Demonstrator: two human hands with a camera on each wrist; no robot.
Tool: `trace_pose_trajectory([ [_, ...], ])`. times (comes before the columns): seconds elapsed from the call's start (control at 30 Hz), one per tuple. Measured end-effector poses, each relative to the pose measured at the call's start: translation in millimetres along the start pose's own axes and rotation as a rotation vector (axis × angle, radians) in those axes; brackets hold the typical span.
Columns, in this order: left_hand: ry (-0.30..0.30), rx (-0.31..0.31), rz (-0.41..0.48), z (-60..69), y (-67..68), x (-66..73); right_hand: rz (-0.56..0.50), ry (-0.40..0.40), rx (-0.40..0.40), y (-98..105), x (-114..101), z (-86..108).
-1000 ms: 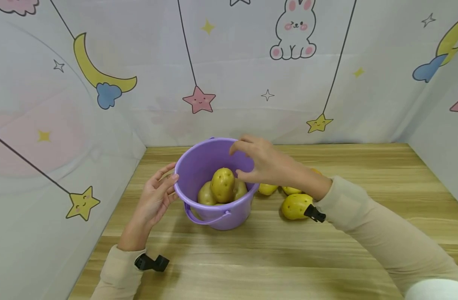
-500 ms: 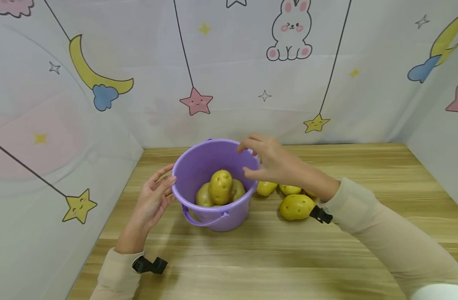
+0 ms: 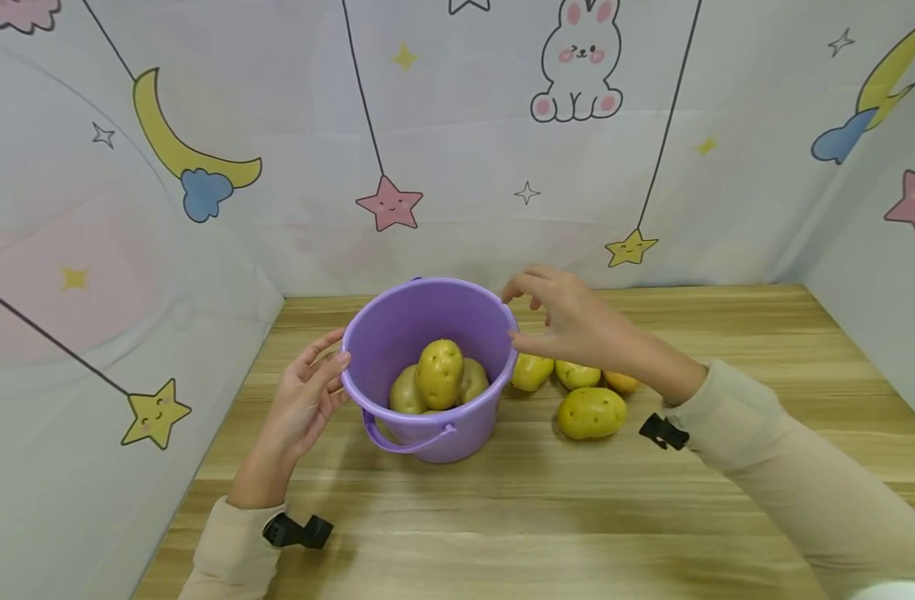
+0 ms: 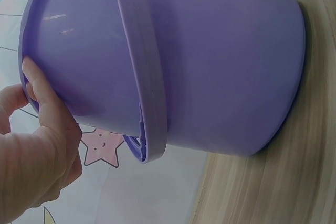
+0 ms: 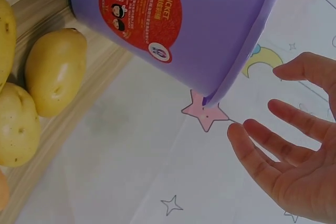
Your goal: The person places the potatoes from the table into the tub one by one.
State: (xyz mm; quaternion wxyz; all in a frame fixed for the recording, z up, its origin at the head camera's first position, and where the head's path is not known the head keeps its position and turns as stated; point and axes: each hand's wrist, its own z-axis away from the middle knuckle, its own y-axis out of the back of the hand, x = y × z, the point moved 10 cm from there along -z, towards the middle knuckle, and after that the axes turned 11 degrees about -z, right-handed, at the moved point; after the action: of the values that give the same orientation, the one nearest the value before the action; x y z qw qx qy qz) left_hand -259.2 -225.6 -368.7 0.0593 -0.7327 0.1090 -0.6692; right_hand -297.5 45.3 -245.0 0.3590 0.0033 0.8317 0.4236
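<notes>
A purple bucket [image 3: 465, 433] stands on the wooden table, its handle [image 3: 408, 444] hanging down at the front. Several potatoes [image 3: 439, 375] lie inside it. My left hand [image 3: 307, 400] holds the bucket's left rim; in the left wrist view the thumb of the left hand [image 4: 44, 135] lies against the rim. At the right rim is my right hand [image 3: 573, 317], nothing in its grasp, thumb and fingers apart. The right wrist view shows the right hand [image 5: 294, 150] beside the rim, with a red label [image 5: 140, 17] on the bucket's side.
To the right of the bucket lie several more potatoes, one nearest the front [image 3: 591, 413]. An orange-yellow round thing [image 3: 621, 382] sits partly under the right forearm. Printed cloth walls [image 3: 457, 242] close off the back and sides of the table [image 3: 457, 533].
My right hand has moved right, from over the bucket's mouth out to its right rim. The left hand stays on the left rim. More of the potatoes on the table shows.
</notes>
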Motion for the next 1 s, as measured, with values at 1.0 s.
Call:
trace_pose_trajectory([
  [1.0, 0.007, -0.015, 0.006, 1.4, 1.2, 1.4, 0.175, -0.214, -0.052, 2.5, 42.9, 46.7],
])
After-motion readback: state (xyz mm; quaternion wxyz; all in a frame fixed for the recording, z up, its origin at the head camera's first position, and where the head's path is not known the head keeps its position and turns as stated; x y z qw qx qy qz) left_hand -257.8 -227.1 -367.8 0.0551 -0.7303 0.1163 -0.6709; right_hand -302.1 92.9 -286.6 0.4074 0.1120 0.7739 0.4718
